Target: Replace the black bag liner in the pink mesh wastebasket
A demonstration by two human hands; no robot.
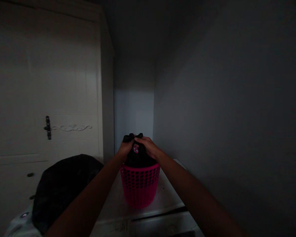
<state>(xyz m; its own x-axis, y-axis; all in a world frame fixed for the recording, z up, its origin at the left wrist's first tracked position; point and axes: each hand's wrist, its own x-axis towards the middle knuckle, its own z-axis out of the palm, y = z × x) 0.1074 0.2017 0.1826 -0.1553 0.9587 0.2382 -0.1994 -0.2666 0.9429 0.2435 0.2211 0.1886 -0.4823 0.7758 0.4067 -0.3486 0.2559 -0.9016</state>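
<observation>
A pink perforated basket (140,189) stands upright on a white surface. Black cloth (139,159) with a small pink and white print rises out of its top. My left hand (125,148) grips the cloth on its left side, above the rim. On the right side, my right hand (148,146) holds the same cloth, with the thumb towards the middle. The two hands are close together. What lies deeper in the basket is hidden by the cloth and the dim light.
The white surface (112,205) extends under the basket. A large dark rounded thing (64,181) bulges at the lower left, beside my left forearm. Behind it stands a white cupboard (71,92) with a dark handle (47,127). A grey wall (212,115) runs along the right.
</observation>
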